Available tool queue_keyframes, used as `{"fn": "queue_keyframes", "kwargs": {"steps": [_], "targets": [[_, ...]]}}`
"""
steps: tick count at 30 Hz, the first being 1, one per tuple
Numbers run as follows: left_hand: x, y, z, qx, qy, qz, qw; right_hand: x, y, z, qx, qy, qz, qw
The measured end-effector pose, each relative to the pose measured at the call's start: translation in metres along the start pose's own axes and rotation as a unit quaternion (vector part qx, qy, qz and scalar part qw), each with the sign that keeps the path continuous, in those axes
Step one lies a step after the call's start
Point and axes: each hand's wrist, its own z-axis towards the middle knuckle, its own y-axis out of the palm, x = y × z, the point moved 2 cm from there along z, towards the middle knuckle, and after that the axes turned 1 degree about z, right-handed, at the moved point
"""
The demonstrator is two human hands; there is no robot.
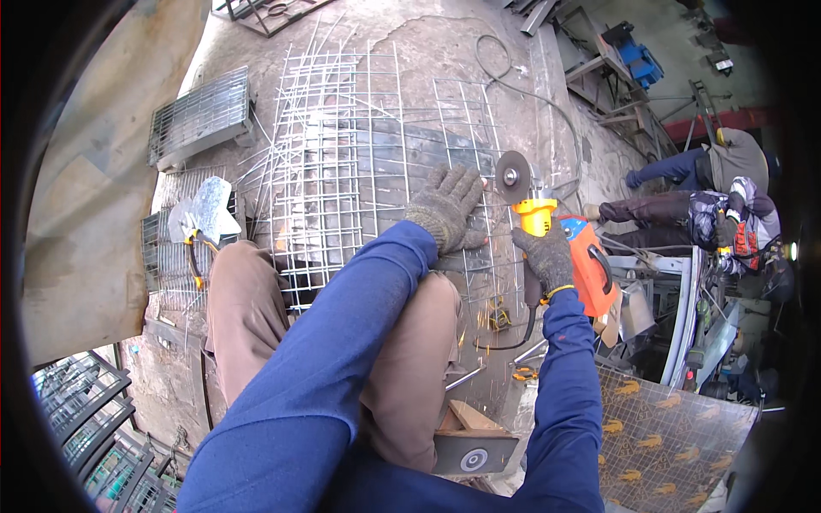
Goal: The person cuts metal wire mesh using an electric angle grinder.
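Your right hand (547, 258) is wrapped around the yellow grinder (535, 217), fingers curled about its body, with the grey disc (513, 177) beyond the fingertips, on the far side of the tool. Your left hand (445, 209) lies palm down over the wire mesh (375, 171), fingers stretched out rather than curled; whether the thumb hooks a wire, you cannot tell from here. Mesh wires run beneath that hand and out to both sides of it. The disc stands just right of your left fingertips, apart from them, near the mesh's right edge; contact with a wire is unclear. An orange case (590, 267) sits just right of your right hand.
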Motion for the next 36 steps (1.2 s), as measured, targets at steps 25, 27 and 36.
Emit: {"fn": "queue_keyframes", "kwargs": {"steps": [25, 27, 36], "targets": [[0.001, -0.003, 0.000, -0.009, -0.012, -0.008, 1.000, -0.010, -0.008, -0.006, -0.013, 0.021, -0.047, 0.999], [0.002, -0.002, 0.000, -0.015, -0.015, -0.006, 1.000, -0.008, -0.008, -0.003, -0.015, 0.029, -0.047, 0.998], [0.003, -0.004, 0.001, -0.038, -0.020, -0.006, 0.999, -0.012, -0.009, 0.004, -0.017, -0.008, -0.079, 0.997]]}}
